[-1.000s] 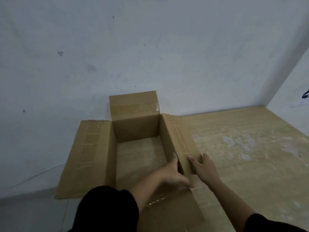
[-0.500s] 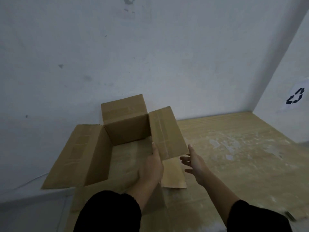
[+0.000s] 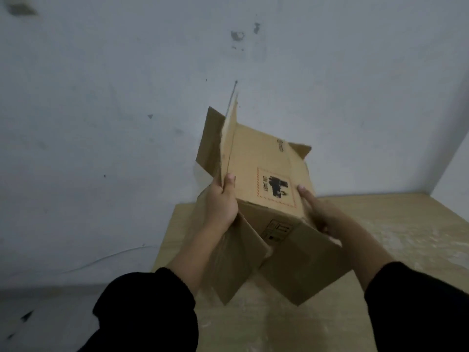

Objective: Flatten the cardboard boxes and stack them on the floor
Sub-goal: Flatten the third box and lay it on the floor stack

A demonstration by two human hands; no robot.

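Note:
A brown cardboard box (image 3: pixel 264 171) is lifted off the floor and tilted, its printed side with a black mark in a red dashed frame facing me. Loose flaps stick up at its top and hang down at its bottom. My left hand (image 3: pixel 222 203) grips the box's left edge, thumb on the printed face and fingers behind. My right hand (image 3: pixel 319 212) holds the right edge, thumb on the face and fingers hidden round the side. Both arms wear black sleeves.
A pale wooden floor (image 3: pixel 380 224) with white scuff marks spreads below and to the right. A grey-white wall (image 3: pixel 101 123) stands close behind the box, and a second wall (image 3: pixel 454 174) forms a corner at the right. A thin cable (image 3: pixel 101 260) runs along the wall's foot.
The box lay open on the floor with my hands at its right flap. Now both hands hold it raised and turned, its printed outer side toward me.

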